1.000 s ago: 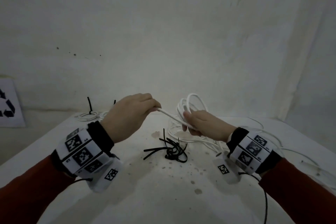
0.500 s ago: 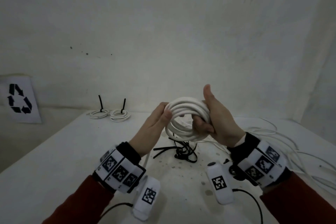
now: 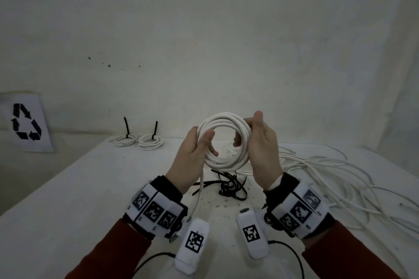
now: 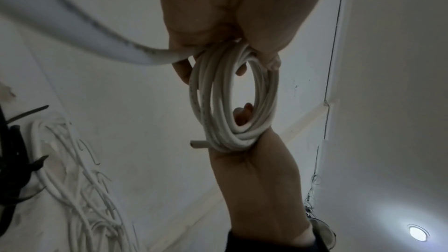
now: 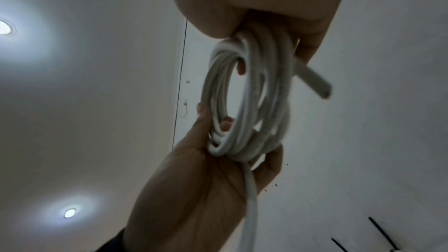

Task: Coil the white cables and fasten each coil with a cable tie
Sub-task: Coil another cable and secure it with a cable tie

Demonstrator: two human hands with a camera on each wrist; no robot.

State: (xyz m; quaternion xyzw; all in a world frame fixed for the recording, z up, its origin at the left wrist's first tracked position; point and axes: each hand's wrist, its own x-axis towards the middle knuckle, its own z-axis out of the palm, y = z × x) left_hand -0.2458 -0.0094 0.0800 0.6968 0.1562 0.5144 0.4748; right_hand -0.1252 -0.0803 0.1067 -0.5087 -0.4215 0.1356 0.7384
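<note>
- White cable, wound into a round coil (image 3: 224,142), is held up above the table (image 3: 68,199) between both hands, which grip opposite sides of the ring.
- The left hand (image 3: 192,156) curls its fingers through the ring and clamps the left side with the thumb laid over the front; the right hand (image 3: 263,149) wraps its fingers round the right side, thumb pointing up.
- Compared with half a second ago, the coil now faces the head camera more squarely, showing an open round middle, and the left hand has closed fully round its side, where before it only touched the edge.
- A loose tail (image 3: 199,190) of the same cable hangs from the left grip down past the wrist; a short cut end (image 4: 198,144) sticks out beside the right grip.
- Directly below the held coil lies a heap of black cable ties (image 3: 229,186); out past the right hand spreads a tangle of loose cables (image 3: 328,179).
- Beyond the left hand, at the far edge, rest two finished coils (image 3: 138,141), each with a black tie standing upright.
- Further left a sheet with a black recycling symbol (image 3: 25,123) leans on the wall; no words can be read on it.
- Both wrist bands (image 3: 156,210) carry square black-and-white code markers.
</note>
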